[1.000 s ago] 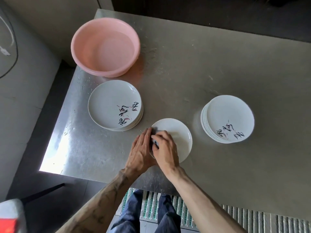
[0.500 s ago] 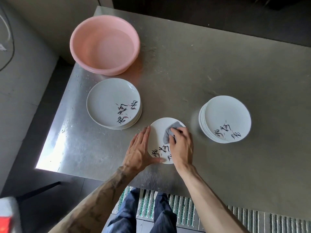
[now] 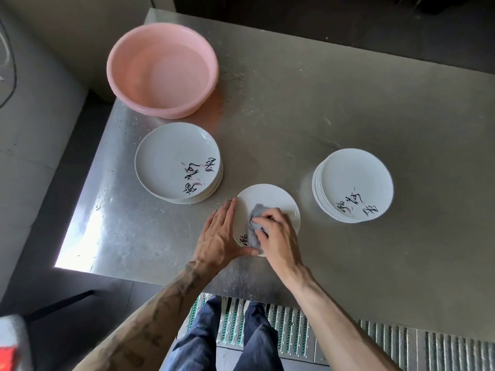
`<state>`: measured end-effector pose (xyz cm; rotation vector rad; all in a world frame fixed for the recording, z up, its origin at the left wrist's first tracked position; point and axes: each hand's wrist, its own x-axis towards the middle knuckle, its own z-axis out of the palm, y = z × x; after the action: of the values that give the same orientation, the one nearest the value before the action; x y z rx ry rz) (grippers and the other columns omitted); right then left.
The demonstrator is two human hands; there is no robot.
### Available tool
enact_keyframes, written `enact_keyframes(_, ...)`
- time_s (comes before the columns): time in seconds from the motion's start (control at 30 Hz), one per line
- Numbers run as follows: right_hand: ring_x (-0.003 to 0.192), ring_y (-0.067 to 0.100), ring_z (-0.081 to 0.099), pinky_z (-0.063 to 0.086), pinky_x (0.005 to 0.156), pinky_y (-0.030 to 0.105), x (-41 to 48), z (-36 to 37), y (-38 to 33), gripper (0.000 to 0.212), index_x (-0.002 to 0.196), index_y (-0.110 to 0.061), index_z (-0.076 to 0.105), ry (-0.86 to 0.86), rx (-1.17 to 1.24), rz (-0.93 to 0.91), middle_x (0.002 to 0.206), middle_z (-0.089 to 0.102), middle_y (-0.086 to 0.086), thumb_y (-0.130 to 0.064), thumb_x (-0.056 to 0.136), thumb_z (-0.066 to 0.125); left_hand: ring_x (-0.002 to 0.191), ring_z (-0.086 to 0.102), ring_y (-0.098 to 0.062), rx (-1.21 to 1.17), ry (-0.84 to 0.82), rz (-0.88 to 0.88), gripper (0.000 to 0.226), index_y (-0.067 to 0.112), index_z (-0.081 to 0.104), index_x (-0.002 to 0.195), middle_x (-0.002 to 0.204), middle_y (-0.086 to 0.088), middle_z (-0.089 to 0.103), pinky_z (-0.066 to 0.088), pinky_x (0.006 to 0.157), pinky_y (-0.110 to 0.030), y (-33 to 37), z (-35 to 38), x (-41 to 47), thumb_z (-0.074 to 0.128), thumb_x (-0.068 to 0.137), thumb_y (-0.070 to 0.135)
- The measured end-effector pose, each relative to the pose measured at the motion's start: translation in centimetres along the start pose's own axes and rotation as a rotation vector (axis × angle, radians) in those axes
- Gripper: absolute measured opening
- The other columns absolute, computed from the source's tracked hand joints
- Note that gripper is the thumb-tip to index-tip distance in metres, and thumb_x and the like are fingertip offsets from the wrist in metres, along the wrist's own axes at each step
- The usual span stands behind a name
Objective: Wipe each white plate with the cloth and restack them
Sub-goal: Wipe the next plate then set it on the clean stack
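A single white plate (image 3: 270,200) lies flat on the steel worktop (image 3: 348,108) near its front edge, between 2 stacks of like plates; the left stack (image 3: 171,159) sits just beyond the left hand, and the right stack (image 3: 356,180) stands apart to the right; each top plate bears dark brush lettering. The right hand (image 3: 280,236) is over the single plate, its fingers curled round a crumpled grey cloth (image 3: 254,226) and pressing it onto the plate's near left part, partly over the lettering there; the left hand (image 3: 217,236) lies flat and released, fingers straight along the plate's left rim, thumb reaching along its near rim. A pink basin (image 3: 160,68) stands at the worktop's far left corner.
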<state>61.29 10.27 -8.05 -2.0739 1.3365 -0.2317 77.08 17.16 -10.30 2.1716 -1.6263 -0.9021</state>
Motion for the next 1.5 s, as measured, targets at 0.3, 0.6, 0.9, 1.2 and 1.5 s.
enact_keyframes(0.3,0.107,0.021,0.054,0.05,0.095,0.035,1.3,0.7,-0.9,0.024,0.112,-0.018,0.077,0.003,0.002,-0.057,0.114,0.059,-0.005,-0.011,0.09,0.072,0.156,0.02,-0.019,0.049,0.021,0.028,0.141,0.01,0.014,0.163,0.168,-0.005,0.022,0.02,0.127,-0.04,0.1,0.0,-0.1,0.074,0.058,0.084)
enact_keyframes(0.6,0.105,0.022,0.058,0.048,0.096,0.034,1.9,0.1,0.2,0.022,0.11,-0.015,0.078,0.034,0.008,-0.067,0.113,0.062,-0.002,-0.01,0.089,0.072,0.157,0.014,-0.016,0.037,0.002,0.021,0.144,0.013,0.005,0.163,0.171,-0.003,0.013,0.013,0.128,-0.037,-0.2,0.2,0.0,0.074,0.059,0.085)
enact_keyframes(0.9,0.109,0.025,0.057,0.049,0.095,0.04,3.0,-0.6,1.0,0.024,0.11,-0.016,0.077,0.044,-0.042,-0.11,0.115,0.062,-0.002,-0.007,0.089,0.07,0.156,0.016,-0.018,0.032,0.009,0.033,0.145,0.012,0.005,0.163,0.17,-0.005,0.015,0.008,0.128,-0.033,-0.4,0.4,0.0,0.072,0.058,0.086)
enact_keyframes(1.2,0.11,0.031,0.056,0.051,0.092,0.043,-0.2,-0.5,1.9,0.026,0.113,-0.016,0.074,0.253,-0.144,0.107,0.119,0.062,0.005,-0.006,0.089,0.069,0.154,0.019,-0.019,0.048,-0.002,-0.001,0.149,0.017,0.001,0.164,0.17,-0.004,0.015,0.01,0.128,-0.033,-0.5,0.5,0.2,0.065,0.053,0.093)
enact_keyframes(1.5,0.107,0.022,0.054,0.051,0.091,0.036,-0.7,0.5,0.0,0.019,0.108,-0.016,0.077,-0.064,-0.045,-0.168,0.114,0.06,-0.004,-0.013,0.091,0.072,0.156,0.02,-0.019,0.086,0.007,0.026,0.144,0.008,0.012,0.163,0.169,-0.007,0.021,0.015,0.128,-0.038,0.0,0.2,-0.1,0.074,0.056,0.084)
